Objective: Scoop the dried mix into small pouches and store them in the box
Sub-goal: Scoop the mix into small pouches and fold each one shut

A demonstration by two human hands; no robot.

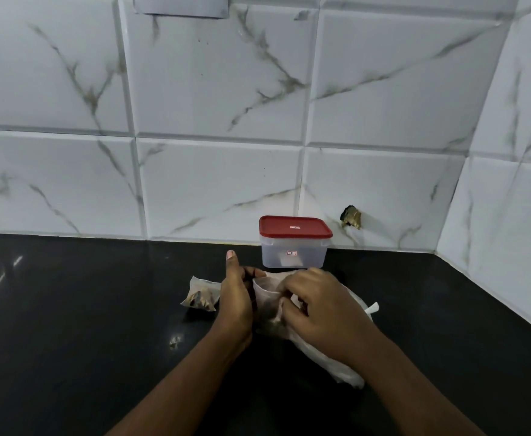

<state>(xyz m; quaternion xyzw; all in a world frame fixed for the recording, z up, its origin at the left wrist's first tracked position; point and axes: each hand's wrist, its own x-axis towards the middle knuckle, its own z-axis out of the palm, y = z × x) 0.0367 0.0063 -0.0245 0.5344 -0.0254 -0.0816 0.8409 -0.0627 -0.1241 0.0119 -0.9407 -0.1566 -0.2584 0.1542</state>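
1. Right hand (321,306), lower centre: fingers curled, pinching the mouth of a small translucent white pouch (265,294).
2. Left hand (236,297): thumb raised, fingers gripping that pouch's left edge.
3. Step, as judged: filling pouch 2; a filled white pouch (201,298) lies just left.
4. Next: close the pouch, then open the red-lidded clear plastic box (292,256) at centre frame.

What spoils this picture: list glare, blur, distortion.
Head view: dim, bluish light; white glare streaks on the black counter at left. Head view: wide lens bows the wall tiles' grout lines. Head view: the held pouch looks soft; box label unreadable.
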